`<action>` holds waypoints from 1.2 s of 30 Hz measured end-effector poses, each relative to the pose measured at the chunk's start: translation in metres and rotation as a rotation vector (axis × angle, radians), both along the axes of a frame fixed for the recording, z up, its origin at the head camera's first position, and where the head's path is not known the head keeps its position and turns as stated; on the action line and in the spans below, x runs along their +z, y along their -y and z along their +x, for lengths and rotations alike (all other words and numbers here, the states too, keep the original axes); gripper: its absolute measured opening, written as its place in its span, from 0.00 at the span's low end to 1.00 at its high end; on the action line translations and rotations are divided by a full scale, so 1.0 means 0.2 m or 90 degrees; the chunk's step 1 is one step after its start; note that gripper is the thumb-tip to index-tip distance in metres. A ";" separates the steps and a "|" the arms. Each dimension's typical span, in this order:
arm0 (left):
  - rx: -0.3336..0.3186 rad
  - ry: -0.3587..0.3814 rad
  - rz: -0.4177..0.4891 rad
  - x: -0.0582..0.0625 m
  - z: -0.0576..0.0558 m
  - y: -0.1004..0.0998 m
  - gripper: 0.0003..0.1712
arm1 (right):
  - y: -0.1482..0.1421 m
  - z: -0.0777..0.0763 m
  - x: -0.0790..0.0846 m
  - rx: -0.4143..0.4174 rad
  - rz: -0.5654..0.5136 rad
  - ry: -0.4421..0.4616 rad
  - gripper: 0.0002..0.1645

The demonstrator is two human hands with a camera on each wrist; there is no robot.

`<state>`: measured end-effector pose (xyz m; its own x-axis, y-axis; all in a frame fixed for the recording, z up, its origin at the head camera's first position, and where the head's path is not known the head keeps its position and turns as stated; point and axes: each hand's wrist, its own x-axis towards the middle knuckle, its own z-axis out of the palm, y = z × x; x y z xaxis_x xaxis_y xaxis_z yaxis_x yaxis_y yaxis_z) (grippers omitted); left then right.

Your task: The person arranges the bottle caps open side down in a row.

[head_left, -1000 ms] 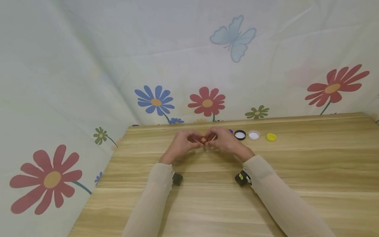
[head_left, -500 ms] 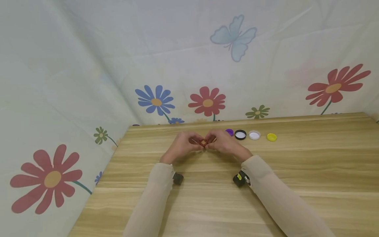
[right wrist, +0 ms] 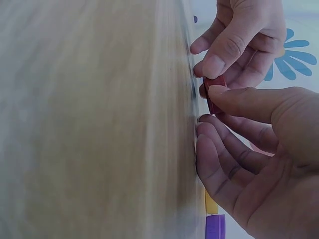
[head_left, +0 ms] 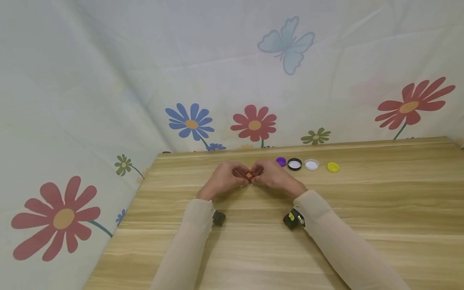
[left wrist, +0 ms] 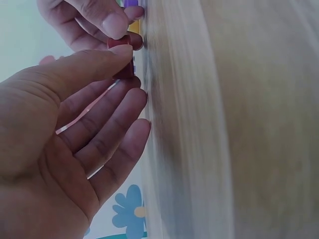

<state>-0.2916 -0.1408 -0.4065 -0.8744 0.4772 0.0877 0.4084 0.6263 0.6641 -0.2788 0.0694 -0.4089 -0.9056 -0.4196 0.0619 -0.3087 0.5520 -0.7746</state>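
Both hands hold a small dark-red cap (head_left: 249, 176) between them, low over the wooden table. My left hand (head_left: 226, 176) pinches its left side, the thumb (left wrist: 94, 65) lying across the red wall. From the other side my right hand (head_left: 272, 175) pinches it with thumb and forefinger; its other fingers are loosely bent beneath in the right wrist view. A tan patch shows inside the red rim in the head view. Fingertips cover much of the cap, which shows as a short red side (right wrist: 218, 82) in the right wrist view.
To the right of the hands stand a purple cap (head_left: 280, 162), a black-rimmed lid (head_left: 295, 164), a whitish lid (head_left: 311, 164) and a yellow cap (head_left: 333, 167). An orange-yellow piece (right wrist: 211, 203) shows beside the purple one in the right wrist view. A flowered cloth (head_left: 217, 80) hangs behind the table.
Both hands have come slightly nearer the person with the red cap between them. The right hand has shifted left a little, uncovering the purple cap.
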 end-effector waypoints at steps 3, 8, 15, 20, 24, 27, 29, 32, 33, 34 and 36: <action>0.001 -0.004 -0.005 0.00 0.00 0.00 0.14 | 0.00 0.00 0.00 -0.006 0.013 0.001 0.11; -0.002 -0.011 -0.011 0.00 0.00 0.00 0.13 | 0.01 0.00 0.00 -0.006 0.022 -0.003 0.11; -0.004 -0.027 -0.037 0.00 0.00 -0.01 0.13 | 0.01 -0.01 -0.01 0.000 0.023 -0.015 0.10; -0.008 -0.028 -0.053 0.01 0.00 -0.02 0.14 | 0.01 -0.01 -0.01 0.002 0.019 -0.008 0.10; -0.001 -0.028 -0.062 0.01 0.01 -0.02 0.14 | 0.01 -0.01 -0.01 0.005 0.019 -0.010 0.11; 0.004 -0.026 -0.066 0.01 0.01 -0.02 0.14 | 0.02 -0.01 -0.01 0.004 0.019 -0.008 0.11; 0.004 -0.024 -0.065 0.02 0.01 -0.02 0.15 | 0.02 -0.01 -0.01 0.003 0.018 -0.006 0.11; 0.003 -0.016 -0.062 0.02 0.01 -0.02 0.16 | 0.02 0.00 -0.02 0.001 0.018 -0.001 0.11; 0.002 -0.014 -0.061 0.02 0.01 -0.02 0.16 | 0.02 0.00 -0.02 0.000 0.018 -0.001 0.11; 0.000 -0.012 -0.059 0.02 0.01 -0.02 0.16 | 0.02 0.00 -0.02 0.000 0.019 -0.001 0.11; -0.002 -0.006 -0.056 0.02 0.01 -0.02 0.17 | 0.01 0.00 -0.02 -0.003 0.020 -0.001 0.12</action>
